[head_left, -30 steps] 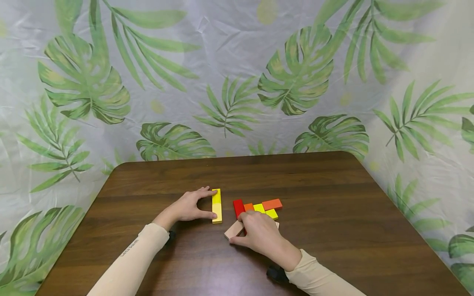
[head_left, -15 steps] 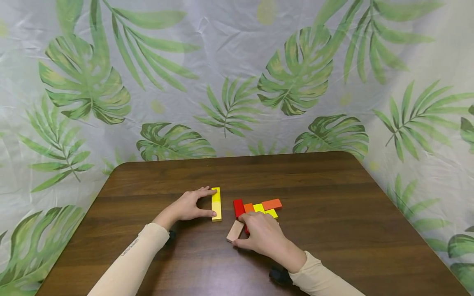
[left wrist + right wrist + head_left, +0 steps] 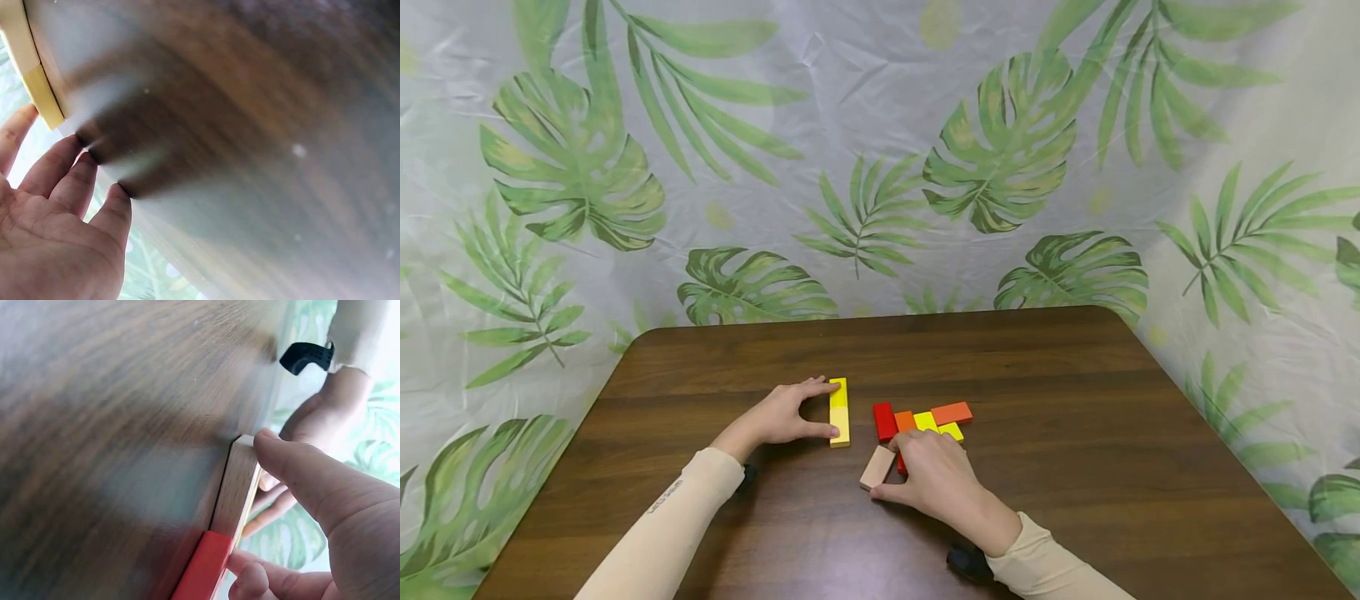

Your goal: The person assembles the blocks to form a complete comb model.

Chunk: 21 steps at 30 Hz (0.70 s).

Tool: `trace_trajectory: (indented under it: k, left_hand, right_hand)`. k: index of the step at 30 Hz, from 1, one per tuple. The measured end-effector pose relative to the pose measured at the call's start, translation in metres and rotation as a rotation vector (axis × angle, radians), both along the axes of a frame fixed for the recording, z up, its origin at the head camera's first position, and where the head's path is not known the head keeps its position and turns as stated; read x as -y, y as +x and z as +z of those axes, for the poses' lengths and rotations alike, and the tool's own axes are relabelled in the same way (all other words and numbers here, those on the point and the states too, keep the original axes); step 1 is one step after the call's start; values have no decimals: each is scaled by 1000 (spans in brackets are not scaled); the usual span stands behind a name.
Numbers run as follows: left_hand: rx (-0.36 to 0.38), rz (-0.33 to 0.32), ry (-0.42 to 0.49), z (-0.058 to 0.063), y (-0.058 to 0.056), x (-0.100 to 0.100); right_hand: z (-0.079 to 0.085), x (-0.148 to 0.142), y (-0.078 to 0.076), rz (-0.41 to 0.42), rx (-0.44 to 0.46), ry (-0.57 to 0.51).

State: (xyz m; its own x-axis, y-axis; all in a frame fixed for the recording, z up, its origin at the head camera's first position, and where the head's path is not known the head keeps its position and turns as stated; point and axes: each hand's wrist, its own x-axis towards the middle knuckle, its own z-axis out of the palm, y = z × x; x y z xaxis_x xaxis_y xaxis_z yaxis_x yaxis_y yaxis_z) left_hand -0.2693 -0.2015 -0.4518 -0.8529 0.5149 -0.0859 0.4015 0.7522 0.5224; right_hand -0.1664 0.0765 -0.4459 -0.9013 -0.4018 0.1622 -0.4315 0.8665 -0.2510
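My left hand (image 3: 778, 414) touches a bright yellow block (image 3: 838, 398) with the index finger and a pale yellow block (image 3: 841, 423) with the thumb. The two blocks stand end to end in a line. In the left wrist view, the other fingertips rest on the table beside the yellow block (image 3: 44, 97). A plain wooden block (image 3: 877, 468) lies at a slant, pinched lengthwise between thumb and index finger of my right hand (image 3: 936, 475). A red block (image 3: 203, 565) adjoins it in the right wrist view, mostly hidden by the hand in the head view.
Beyond the right hand lie a red block (image 3: 884, 422), an orange block (image 3: 904, 422), two yellow blocks, one tilted (image 3: 952, 432), and a coral block (image 3: 952, 413). The brown wooden table (image 3: 1075, 392) ends at a leaf-patterned cloth (image 3: 880, 125).
My right hand has turned the wooden block from a flatter diagonal to a steeper slant, shifting slightly toward me. The yellow pair has slid a little away, with the left hand on it.
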Motion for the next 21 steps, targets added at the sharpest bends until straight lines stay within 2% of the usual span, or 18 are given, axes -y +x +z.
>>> trace_trajectory:
  k: [9,21]
  left_hand:
    - [11,13,20,0,-1,2]
    - [6,19,23,-2,-1,2]
  right_hand:
    - [-1,-1,1,2,-11,14]
    - [-4,-1,-1,10,31,-25]
